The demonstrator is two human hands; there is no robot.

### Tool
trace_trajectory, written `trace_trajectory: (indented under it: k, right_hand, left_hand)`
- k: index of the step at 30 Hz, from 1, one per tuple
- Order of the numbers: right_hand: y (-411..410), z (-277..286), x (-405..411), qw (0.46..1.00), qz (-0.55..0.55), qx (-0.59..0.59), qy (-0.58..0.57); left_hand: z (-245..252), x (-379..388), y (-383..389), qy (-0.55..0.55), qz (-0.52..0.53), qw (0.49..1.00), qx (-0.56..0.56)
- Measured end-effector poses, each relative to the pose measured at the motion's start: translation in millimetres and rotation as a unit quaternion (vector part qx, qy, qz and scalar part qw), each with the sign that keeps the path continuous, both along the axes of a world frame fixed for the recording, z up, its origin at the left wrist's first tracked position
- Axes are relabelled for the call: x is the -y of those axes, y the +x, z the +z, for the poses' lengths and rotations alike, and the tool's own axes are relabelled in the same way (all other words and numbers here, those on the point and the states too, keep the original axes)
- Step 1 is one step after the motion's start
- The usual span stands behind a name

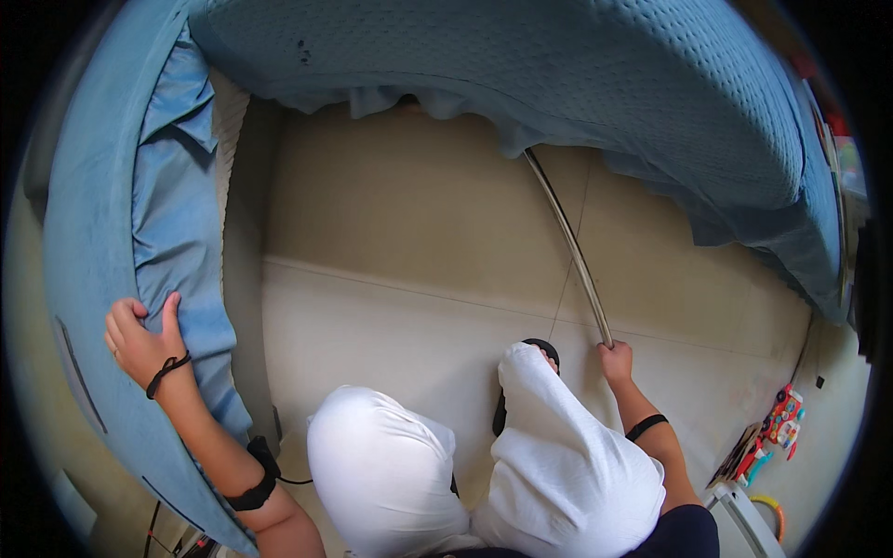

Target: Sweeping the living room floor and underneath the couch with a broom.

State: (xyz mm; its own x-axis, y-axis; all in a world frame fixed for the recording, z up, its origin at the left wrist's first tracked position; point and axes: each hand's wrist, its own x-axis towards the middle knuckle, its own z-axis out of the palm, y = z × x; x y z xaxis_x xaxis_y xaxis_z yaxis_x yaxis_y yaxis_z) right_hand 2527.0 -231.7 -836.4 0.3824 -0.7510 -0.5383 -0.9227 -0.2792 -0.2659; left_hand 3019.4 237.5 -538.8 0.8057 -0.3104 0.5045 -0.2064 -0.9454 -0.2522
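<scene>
My right hand [617, 361] is closed around the near end of a long metal pole [573, 244]. The pole lies low over the tiled floor, and its far end is hidden behind the ruffled skirt [663, 178] of a blue quilted cover [488, 63]. On the left, my left hand [143, 335] rests on the padded edge of a blue fabric-covered piece of furniture [91, 230]. Its thumb is apart from the curled fingers, over a hanging blue ruffle [183, 279]. I see nothing held in that hand.
My bent knees in white trousers [391, 460] and a black sandal [541, 347] are at the front. Bright plastic toys [781, 422] lie on the floor at the right, beside a pale frame [743, 516]. A grey side panel [251, 279] stands below the left ruffle.
</scene>
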Motion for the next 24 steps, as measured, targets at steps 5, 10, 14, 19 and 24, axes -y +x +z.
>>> trace_trajectory:
  k: [5,10,14,19,24]
  right_hand:
    - [-1,-8,8,1.0,0.01,0.014,-0.024]
    - [8,-12,7,0.997,0.032,0.039,-0.051]
    - [25,-11,10,1.0,0.0,-0.006,-0.011]
    - [-3,-4,16,0.999,0.015,-0.004,-0.036]
    - [-8,-10,21,0.999,-0.001,0.012,-0.03]
  left_hand:
    - [-1,0,0,-0.003,-0.004,1.0,-0.005]
    - [-5,4,-1,-0.007,0.024,1.0,-0.005]
    - [-1,2,-2,-0.003,0.03,1.0,-0.001]
    - [0,2,-5,-0.011,0.019,1.0,-0.003]
    - [2,20,-22,-0.117,-0.066,0.988,-0.08]
